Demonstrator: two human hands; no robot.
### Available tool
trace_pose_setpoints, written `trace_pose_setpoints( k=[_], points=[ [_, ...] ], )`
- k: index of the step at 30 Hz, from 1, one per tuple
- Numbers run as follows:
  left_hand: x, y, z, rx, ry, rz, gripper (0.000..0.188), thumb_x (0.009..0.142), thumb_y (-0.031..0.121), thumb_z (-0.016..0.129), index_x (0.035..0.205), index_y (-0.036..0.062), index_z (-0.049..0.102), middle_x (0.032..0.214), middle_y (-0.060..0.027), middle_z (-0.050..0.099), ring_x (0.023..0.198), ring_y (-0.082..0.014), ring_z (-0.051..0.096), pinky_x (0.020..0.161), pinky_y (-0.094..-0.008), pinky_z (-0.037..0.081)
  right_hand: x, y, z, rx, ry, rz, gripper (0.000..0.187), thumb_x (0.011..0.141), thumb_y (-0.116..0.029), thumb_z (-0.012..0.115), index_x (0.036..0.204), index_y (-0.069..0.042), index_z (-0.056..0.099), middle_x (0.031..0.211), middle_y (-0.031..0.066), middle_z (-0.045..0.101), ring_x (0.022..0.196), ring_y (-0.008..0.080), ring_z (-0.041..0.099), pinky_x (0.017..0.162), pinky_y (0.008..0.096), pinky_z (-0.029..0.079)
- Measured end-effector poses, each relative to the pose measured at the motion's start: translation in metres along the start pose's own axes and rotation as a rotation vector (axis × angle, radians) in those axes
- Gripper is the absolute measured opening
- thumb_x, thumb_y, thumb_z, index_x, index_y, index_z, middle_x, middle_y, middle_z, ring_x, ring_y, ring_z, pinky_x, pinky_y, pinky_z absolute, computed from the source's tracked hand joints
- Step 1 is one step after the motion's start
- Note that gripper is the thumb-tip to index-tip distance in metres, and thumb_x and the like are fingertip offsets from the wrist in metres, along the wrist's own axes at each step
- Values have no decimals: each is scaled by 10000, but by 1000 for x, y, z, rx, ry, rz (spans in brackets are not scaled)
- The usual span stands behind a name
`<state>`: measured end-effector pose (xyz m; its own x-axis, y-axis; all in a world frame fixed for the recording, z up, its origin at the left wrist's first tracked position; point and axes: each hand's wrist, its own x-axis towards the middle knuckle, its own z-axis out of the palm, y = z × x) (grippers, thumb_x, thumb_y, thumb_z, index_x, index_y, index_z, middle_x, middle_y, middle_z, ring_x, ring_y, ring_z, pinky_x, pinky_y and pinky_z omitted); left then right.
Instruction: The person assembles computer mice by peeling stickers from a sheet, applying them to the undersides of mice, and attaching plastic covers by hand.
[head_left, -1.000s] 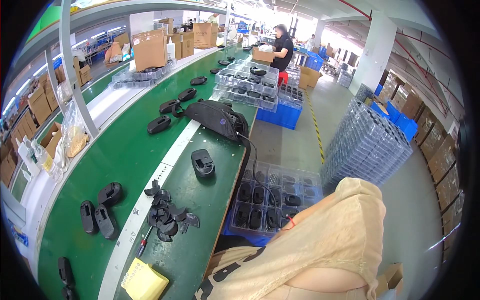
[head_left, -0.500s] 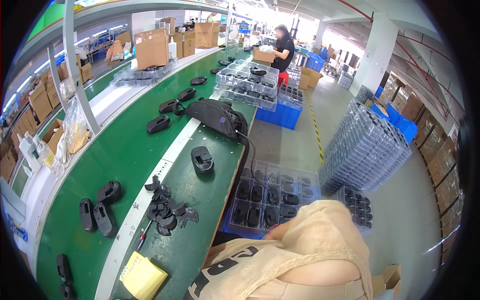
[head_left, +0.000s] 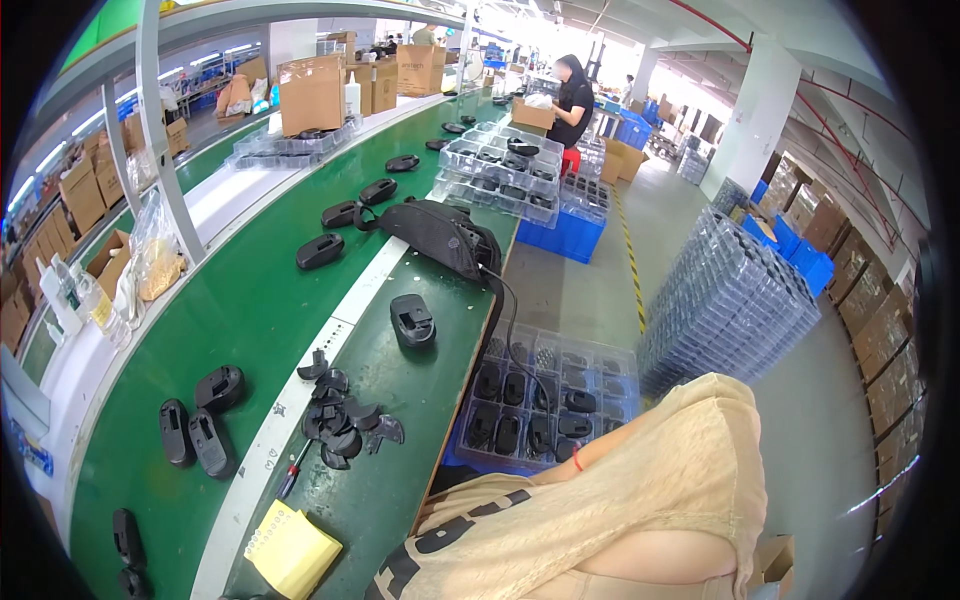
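Note:
My right hand shows only at the wrist, below a red band. Its fingers are hidden behind my beige shirt, so I cannot tell what it holds. Past that forearm lies a clear compartment tray with black mouse-like shells in its pockets. My left hand is out of view. On the green bench lie a black mouse-like shell, its hollow side up, and a pile of small curved black covers. A screwdriver with a red and dark handle and a yellow notepad are nearer.
A black pouch with a cable sits on the bench. More mouse-like shells lie on the green belt to the left. Stacked clear trays stand on the floor at right. A person in black sits farther along the line.
My right forearm shows more, with its red band in plain sight, and my sleeve has shifted right and up. The whole view has shifted slightly. The bench items keep their places.

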<state>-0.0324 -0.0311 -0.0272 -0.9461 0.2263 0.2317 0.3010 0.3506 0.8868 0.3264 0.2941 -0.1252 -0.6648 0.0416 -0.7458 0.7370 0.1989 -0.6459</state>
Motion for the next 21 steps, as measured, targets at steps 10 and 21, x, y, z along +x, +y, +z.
trace_pose_setpoints(
  k=[10, 21],
  points=[
    [-4, 13, 1, 46, 2, -7, 222, 791, 172, 502, 915, 21, 606, 1050, -144, 554, 992, -285, 496, 854, -364, 354, 63, -17, -32, -617, 188, -100, 325, 767, -256, 465, 954, -7, 558, 857, 171, 569, 765, 222, 548, 661, 369, 433],
    [-6, 43, -12, -539, 232, -170, 156, 787, 29, 477, 926, -27, 522, 776, -84, 543, 674, -135, 519, 620, -233, 431, -20, -59, -37, 579, -75, 453, 442, 726, -309, 498, 1070, -33, 520, 936, 102, 587, 798, 183, 546, 701, 338, 436]
  ],
)
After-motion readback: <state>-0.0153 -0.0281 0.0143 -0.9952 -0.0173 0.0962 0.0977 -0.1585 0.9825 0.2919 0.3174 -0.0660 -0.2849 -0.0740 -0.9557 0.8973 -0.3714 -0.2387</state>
